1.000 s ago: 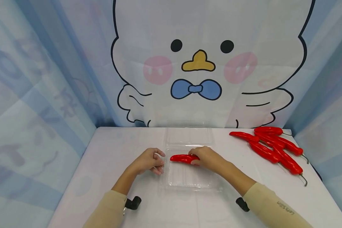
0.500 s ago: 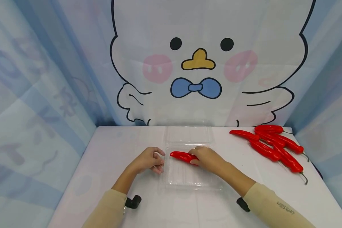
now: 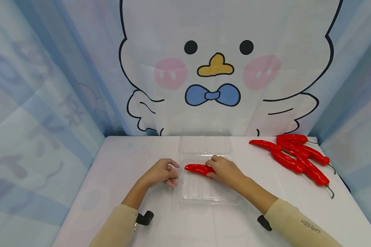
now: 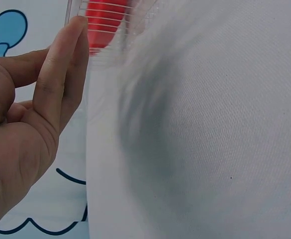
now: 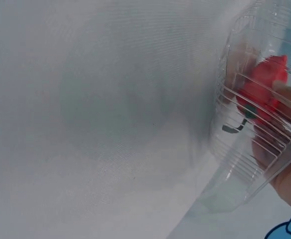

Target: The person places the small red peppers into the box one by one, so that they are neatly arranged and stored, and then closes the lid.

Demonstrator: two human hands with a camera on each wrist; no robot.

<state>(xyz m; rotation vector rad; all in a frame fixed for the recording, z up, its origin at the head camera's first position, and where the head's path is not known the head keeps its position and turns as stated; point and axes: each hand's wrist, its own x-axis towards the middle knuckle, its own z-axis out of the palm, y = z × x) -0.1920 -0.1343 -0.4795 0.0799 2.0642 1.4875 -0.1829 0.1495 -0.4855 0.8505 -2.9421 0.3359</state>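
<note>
A clear plastic clamshell box (image 3: 204,197) lies on the table with its lid (image 3: 205,145) folded back. Inside its base, toward the back, is a red chili pepper (image 3: 195,168). My right hand (image 3: 227,171) grips the pepper near its stem end, thumb in front and fingers behind; the right wrist view shows this chili (image 5: 259,87) and its dark stem through the ribbed wall. On the box's left side, my left hand (image 3: 162,173) rests its fingertips at the wall, fingers fairly straight in the left wrist view. Whether they press on it, I cannot tell.
Several more red chili peppers (image 3: 296,154) lie in an overlapping pile at the table's back right. A printed curtain (image 3: 216,116) hangs right behind the table's far edge, and side curtains flank it. The white table (image 3: 136,151) surrounds the box.
The pepper in my right hand has turned slightly, its tip now a little farther back in the box. My left hand has stayed at the box's left side.
</note>
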